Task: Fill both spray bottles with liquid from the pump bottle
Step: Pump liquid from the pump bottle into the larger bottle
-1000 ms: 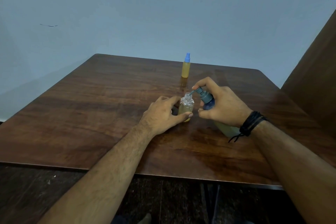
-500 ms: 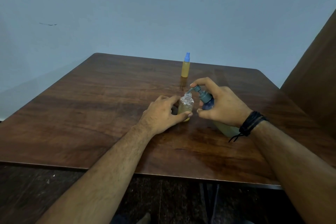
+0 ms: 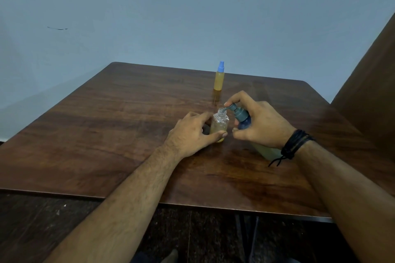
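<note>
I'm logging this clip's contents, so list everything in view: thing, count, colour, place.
Table: one, dark brown wood, fills the middle.
Capped spray bottle: one, yellow liquid, blue cap, upright at the far side.
Open spray bottle: one, clear, partly filled yellowish, upright at centre.
Pump bottle: one, grey pump head, pale liquid, tilted, nozzle over the open neck.
Wall: pale blue, behind.
Wristbands: black, right wrist.
Left hand: grips the open bottle.
Right hand: holds the pump bottle.
</note>
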